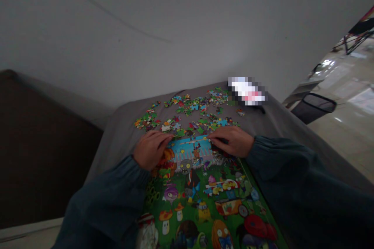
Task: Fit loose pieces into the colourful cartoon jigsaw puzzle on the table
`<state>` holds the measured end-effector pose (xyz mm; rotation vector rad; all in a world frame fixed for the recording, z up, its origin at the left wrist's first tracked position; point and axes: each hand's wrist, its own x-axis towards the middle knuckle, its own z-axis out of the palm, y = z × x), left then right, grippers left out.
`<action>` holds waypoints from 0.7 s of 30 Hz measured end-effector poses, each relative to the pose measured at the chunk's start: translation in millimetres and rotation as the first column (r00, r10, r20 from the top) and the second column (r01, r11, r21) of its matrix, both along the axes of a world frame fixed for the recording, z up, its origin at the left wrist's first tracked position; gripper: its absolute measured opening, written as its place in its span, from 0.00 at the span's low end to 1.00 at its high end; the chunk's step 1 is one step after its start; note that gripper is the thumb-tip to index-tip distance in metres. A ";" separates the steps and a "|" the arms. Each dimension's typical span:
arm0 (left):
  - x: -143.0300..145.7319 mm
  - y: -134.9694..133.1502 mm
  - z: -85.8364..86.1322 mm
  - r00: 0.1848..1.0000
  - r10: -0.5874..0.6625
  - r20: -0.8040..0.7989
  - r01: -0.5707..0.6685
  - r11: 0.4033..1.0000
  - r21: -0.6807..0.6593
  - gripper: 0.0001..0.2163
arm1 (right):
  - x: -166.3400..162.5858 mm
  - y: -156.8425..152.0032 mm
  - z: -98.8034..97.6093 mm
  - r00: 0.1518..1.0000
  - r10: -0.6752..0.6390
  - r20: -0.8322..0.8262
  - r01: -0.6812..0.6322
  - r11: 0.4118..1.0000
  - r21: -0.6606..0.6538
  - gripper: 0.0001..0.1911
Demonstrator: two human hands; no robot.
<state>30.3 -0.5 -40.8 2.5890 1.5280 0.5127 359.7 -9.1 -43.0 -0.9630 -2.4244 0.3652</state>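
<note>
A jigsaw puzzle picture (pixel 201 186) with cartoon zombies and plants on green lies in front of me, its far part a blue strip. My left hand (pixel 153 149) is at its far left corner, fingers pressed together, with the fingertips beside a green puzzle piece (pixel 179 133). At the far right corner, my right hand (pixel 232 141) has thumb and forefinger pinched together against the blue edge. Whatever is between the fingers of either hand is too small and dim to make out. Loose puzzle pieces (pixel 201 122) lie scattered just beyond both hands.
A grey cloth (pixel 122 124) covers the table, which stands against a pale wall (pixel 175 27). A phone-like device with a blurred-out bright screen (pixel 247 91) lies at the back right. To the left is a dark brown panel (pixel 43 144); a dark-framed chair (pixel 315 105) stands right.
</note>
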 end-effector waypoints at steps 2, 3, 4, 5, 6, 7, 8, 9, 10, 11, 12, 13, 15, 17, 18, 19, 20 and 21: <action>-9.8 4.7 3.2 0.995 0.097 0.018 -0.097 0.995 -0.030 0.21 | 0.1 -0.5 -0.6 1.000 0.001 -0.012 -0.001 1.000 0.012 0.15; -15.8 7.7 4.5 0.989 0.148 0.019 -0.147 0.988 -0.036 0.21 | 0.0 -0.9 -0.9 1.000 0.001 -0.018 -0.001 1.000 0.017 0.15; -22.4 10.8 5.8 0.981 0.192 0.019 -0.192 0.981 -0.033 0.21 | -0.1 -1.2 -1.2 1.000 0.001 -0.022 -0.001 1.000 0.020 0.15; -29.1 13.7 7.0 0.974 0.228 0.019 -0.228 0.974 -0.016 0.21 | -0.3 -1.5 -1.4 1.000 0.002 -0.025 -0.001 1.000 0.022 0.15; -35.3 15.9 8.3 0.965 0.259 0.023 -0.260 0.966 0.010 0.22 | -0.5 -1.7 -1.5 1.000 0.004 -0.025 -0.003 1.000 0.021 0.15; -40.5 17.3 9.7 0.959 0.280 0.032 -0.281 0.959 0.036 0.23 | -0.7 -1.9 -1.7 1.000 0.007 -0.023 -0.006 1.000 0.019 0.15; -44.0 17.7 11.2 0.957 0.287 0.045 -0.290 0.955 0.062 0.24 | -0.9 -1.9 -1.7 1.000 0.008 -0.020 -0.008 1.000 0.016 0.15; -45.6 16.9 12.6 0.961 0.271 0.058 -0.275 0.958 0.082 0.25 | -1.1 -1.8 -1.7 1.000 0.009 -0.017 -0.009 1.000 0.014 0.15; -45.1 15.1 13.6 0.972 0.224 0.066 -0.230 0.969 0.095 0.26 | -1.3 -1.7 -1.7 1.000 0.012 -0.014 -0.012 1.000 0.013 0.14; -42.5 12.6 14.0 0.986 0.153 0.065 -0.159 0.982 0.101 0.27 | -1.6 -1.4 -1.7 1.000 0.016 -0.011 -0.016 1.000 0.014 0.14; -38.3 9.6 13.5 0.996 0.067 0.055 -0.073 0.992 0.100 0.28 | -1.7 -1.1 -1.8 1.000 0.022 -0.008 -0.022 1.000 0.017 0.14; -33.1 6.4 12.1 0.999 -0.020 0.037 0.017 0.996 0.089 0.29 | -1.9 -0.8 -2.0 1.000 0.026 -0.006 -0.026 0.999 0.024 0.14; -22.3 1.1 6.9 0.990 -0.143 0.001 0.143 0.988 0.064 0.30 | -1.9 -0.1 -2.5 0.999 0.032 -0.004 -0.032 0.999 0.033 0.14; -14.8 -1.5 0.6 0.984 -0.177 -0.013 0.177 0.982 0.064 0.29 | -1.6 0.6 -3.4 0.999 0.032 -0.008 -0.032 0.999 0.034 0.14; -12.9 -1.7 -2.1 0.985 -0.174 -0.013 0.175 0.982 0.070 0.29 | -1.4 0.9 -3.9 0.999 0.035 -0.011 -0.034 0.999 0.033 0.14; -12.2 -1.4 -4.4 0.986 -0.165 -0.011 0.165 0.983 0.075 0.28 | -1.2 1.1 -4.3 0.999 0.037 -0.013 -0.036 0.999 0.032 0.14; -12.5 -0.7 -5.9 0.988 -0.153 -0.007 0.153 0.985 0.079 0.27 | -1.2 1.2 -4.6 0.999 0.038 -0.015 -0.037 0.999 0.031 0.14; -13.3 0.2 -6.8 0.990 -0.143 -0.003 0.143 0.987 0.079 0.26 | -1.2 1.3 -4.9 0.999 0.037 -0.017 -0.036 0.999 0.031 0.14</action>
